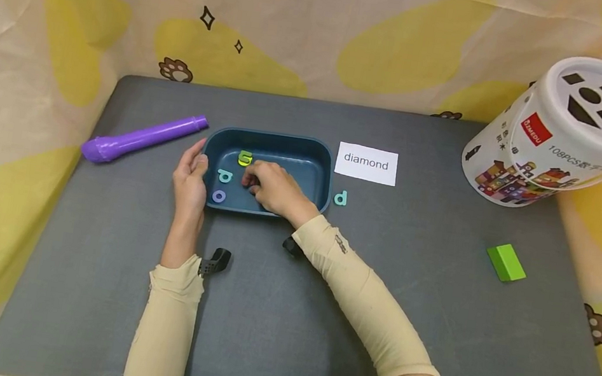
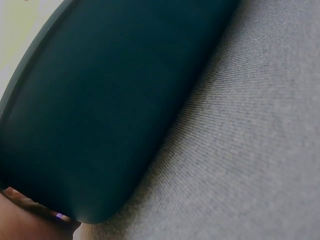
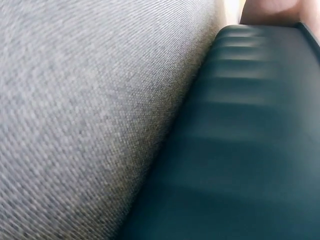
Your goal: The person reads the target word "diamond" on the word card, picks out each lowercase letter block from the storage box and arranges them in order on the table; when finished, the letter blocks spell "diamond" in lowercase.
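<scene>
In the head view, a dark blue tray [image 1: 297, 214] holds a yellow-green piece [image 1: 245, 158], a teal letter [image 1: 224, 176] and a purple ring-shaped piece [image 1: 219, 196]. The left hand [image 1: 189, 188] lies along the tray's left wall, fingers fairly straight, thumb near the rim. Reaching in over the front wall, the right hand [image 1: 279, 194] has bent fingers low inside the tray; whether they hold a piece is hidden. A teal letter "d" [image 1: 340, 198] lies outside, right of the tray. Both wrist views show mostly the tray's outer wall [image 2: 110, 100], [image 3: 230, 150].
A white card [image 1: 367, 163] reading "diamond" lies right of the tray. A purple tube [image 1: 149, 138] is at the left. Farther right are a green block [image 1: 507, 262] and a large white bucket [image 1: 549, 146] at the table's back corner.
</scene>
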Action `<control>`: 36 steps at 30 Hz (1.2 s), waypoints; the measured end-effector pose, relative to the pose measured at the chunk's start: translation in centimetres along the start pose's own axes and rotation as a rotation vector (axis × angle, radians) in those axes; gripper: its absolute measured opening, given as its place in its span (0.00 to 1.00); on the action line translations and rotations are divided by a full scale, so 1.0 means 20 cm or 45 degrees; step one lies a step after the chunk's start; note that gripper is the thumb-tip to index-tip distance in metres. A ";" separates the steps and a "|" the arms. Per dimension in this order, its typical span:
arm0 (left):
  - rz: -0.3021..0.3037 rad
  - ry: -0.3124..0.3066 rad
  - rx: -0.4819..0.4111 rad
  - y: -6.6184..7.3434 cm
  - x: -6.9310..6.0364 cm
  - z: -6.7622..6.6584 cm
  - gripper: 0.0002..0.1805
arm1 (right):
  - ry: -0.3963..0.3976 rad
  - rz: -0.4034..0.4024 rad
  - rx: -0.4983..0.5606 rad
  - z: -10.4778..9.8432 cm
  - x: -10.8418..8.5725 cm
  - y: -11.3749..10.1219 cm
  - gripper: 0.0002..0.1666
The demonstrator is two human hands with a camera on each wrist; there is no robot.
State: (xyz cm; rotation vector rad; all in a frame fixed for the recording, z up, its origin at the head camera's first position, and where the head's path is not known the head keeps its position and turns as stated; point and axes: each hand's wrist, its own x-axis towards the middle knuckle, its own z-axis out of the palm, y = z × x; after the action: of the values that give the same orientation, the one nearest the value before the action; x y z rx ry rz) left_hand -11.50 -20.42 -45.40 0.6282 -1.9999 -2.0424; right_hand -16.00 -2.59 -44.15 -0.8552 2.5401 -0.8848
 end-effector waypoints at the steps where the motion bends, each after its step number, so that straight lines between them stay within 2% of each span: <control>1: -0.001 0.000 -0.001 0.00 0.00 0.00 0.24 | 0.010 -0.003 -0.015 0.00 0.00 0.00 0.09; 5: -0.003 -0.004 0.004 -0.01 0.00 0.00 0.23 | 0.070 -0.029 -0.050 0.00 0.00 0.00 0.09; 11: -0.007 -0.013 0.000 -0.01 0.01 0.00 0.24 | 0.175 -0.090 0.021 -0.02 -0.02 -0.01 0.13; 20: -0.004 -0.003 -0.003 -0.01 0.00 0.00 0.24 | 0.266 -0.151 0.049 -0.12 -0.11 0.00 0.15; 24: 0.008 0.004 0.003 -0.01 0.00 0.00 0.24 | 0.347 -0.209 0.155 -0.18 -0.17 0.02 0.13; 29: 0.005 0.009 0.026 0.00 0.01 0.00 0.24 | 0.539 -0.215 0.311 -0.26 -0.24 0.08 0.08; 36: -0.017 0.016 0.026 0.01 0.00 0.00 0.24 | 0.682 -0.136 0.494 -0.38 -0.37 0.24 0.21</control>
State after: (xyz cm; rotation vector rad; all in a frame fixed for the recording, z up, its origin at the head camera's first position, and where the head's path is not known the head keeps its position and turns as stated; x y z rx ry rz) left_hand -11.53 -20.37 -45.29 0.6585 -2.0177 -2.0231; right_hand -16.04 8.59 -40.78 -0.7031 2.6046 -1.7711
